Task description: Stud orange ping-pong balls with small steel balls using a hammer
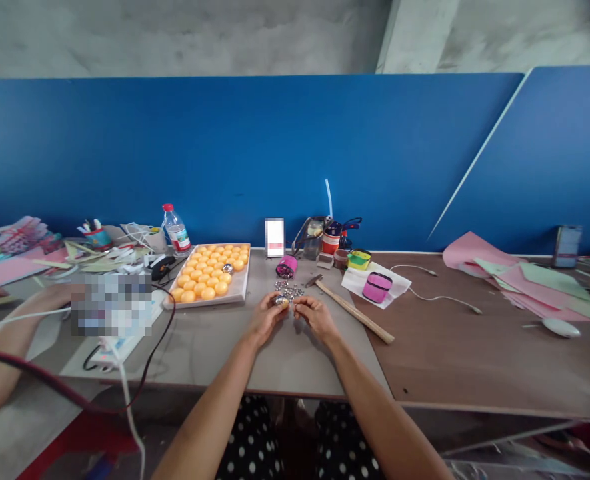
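Note:
My left hand (267,315) is closed round an orange ball (281,303) with a silvery cap on it, held just above the grey table (215,347). My right hand (315,312) is pinched close beside the ball; what its fingertips hold is too small to make out. Just beyond both hands lies a small heap of silvery metal bits (289,289). A white tray (239,283) of several orange balls (209,270) sits to the left of my hands. A wooden-handled hammer (352,308) lies to the right.
A tipped pink cup (287,267), a water bottle (175,229), pots and a pink case (376,287) stand at the back. Pink and green paper sheets (525,277) cover the brown table at right. Another person's arm (5,340) and cables (139,347) are at left.

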A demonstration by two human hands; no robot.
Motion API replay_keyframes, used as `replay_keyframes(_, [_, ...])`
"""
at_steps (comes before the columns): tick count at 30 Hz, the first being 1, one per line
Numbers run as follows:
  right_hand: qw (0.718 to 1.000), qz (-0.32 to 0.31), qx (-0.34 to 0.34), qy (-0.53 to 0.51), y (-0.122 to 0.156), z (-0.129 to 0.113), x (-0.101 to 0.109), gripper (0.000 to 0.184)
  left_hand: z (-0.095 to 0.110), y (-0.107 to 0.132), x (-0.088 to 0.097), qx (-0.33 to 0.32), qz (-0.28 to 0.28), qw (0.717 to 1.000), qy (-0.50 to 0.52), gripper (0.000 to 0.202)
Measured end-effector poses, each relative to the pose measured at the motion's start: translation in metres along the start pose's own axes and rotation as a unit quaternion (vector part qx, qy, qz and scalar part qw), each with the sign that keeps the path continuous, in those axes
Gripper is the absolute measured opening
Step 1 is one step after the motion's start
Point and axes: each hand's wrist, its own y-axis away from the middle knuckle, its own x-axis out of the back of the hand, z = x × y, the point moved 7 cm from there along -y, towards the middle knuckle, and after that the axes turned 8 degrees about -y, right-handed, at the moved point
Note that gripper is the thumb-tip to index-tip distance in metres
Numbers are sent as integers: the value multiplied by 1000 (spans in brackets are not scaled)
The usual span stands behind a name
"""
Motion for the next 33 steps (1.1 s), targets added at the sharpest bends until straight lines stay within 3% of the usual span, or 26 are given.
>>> replay_keyframes(6, [999,10,-27,33,2,10,-5,21,-4,-1,0,-7,-12,1000,-10,41])
replay_keyframes(15, [992,49,9,118,2,7,-4,16,-5,-2,3,-39,-35,993,-108,43])
replay_keyframes(27, [993,46,2,109,2,10,-4,17,-2,1,2,-35,-22,994,-104,45])
replay_keyframes(33, [997,46,-12,55,4,7,-3,22,-3,1,1,-31,-27,995,-88,46])
